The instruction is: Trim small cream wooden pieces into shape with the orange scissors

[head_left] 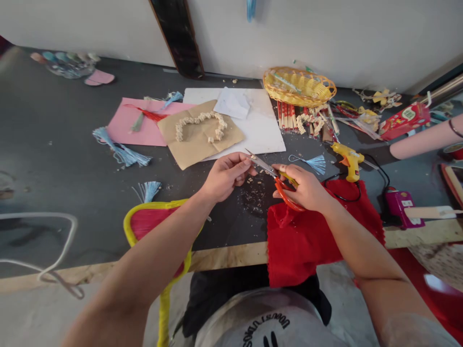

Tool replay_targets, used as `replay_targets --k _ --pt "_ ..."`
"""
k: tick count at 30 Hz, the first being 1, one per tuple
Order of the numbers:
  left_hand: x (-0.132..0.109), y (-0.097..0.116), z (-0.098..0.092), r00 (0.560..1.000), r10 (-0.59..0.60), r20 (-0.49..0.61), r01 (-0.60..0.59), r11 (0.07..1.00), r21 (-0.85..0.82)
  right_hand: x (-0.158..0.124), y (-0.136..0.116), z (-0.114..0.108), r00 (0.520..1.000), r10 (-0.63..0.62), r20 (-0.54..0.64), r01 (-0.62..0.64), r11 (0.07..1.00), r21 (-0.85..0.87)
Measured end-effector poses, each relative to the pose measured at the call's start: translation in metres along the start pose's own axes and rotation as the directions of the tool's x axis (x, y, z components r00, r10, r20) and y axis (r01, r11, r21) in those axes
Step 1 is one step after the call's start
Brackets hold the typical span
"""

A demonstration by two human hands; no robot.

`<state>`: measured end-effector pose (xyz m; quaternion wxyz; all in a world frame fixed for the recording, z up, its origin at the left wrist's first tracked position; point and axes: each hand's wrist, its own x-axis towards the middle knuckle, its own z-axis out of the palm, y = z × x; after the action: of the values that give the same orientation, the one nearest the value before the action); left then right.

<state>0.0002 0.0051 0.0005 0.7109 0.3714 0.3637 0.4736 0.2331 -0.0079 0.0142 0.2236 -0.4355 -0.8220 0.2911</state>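
My right hand [306,185] is wrapped around scissors [265,165] with one orange-red and one yellow handle loop. The blades point left and reach to the fingertips of my left hand [228,176]. Those fingers are pinched together by the blade tips, and what they hold is too small and covered to name. Tiny beige scraps [257,194] lie scattered on the dark tabletop below. Behind my hands, a curved chain of small beige pieces [197,118] rests on brown paper [171,153]. A light blue tassel [316,164] lies beyond my right hand.
Red cloth [321,236] hangs over the table's front edge under my right forearm. To the right are a yellow glue gun [347,160] and a purple power socket [402,205]. A yellow basket [300,86] stands at the back. A yellow-rimmed pink shape [150,219] sits under my left forearm.
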Motion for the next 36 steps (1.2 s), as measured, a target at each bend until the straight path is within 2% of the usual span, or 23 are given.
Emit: replay_targets --k 28,36 --pt "0.0 0.001 0.0019 1.0 -0.008 -0.003 0.008 1.0 0.004 0.0 -0.0003 0.0013 1.0 0.012 -0.015 -0.012 1.0 0.027" --pt "0.0015 -0.0013 0.0011 1.0 0.026 -0.016 -0.026 0.999 0.03 0.0001 -0.0005 0.0014 1.0 0.016 -0.012 -0.015 0.999 0.028"
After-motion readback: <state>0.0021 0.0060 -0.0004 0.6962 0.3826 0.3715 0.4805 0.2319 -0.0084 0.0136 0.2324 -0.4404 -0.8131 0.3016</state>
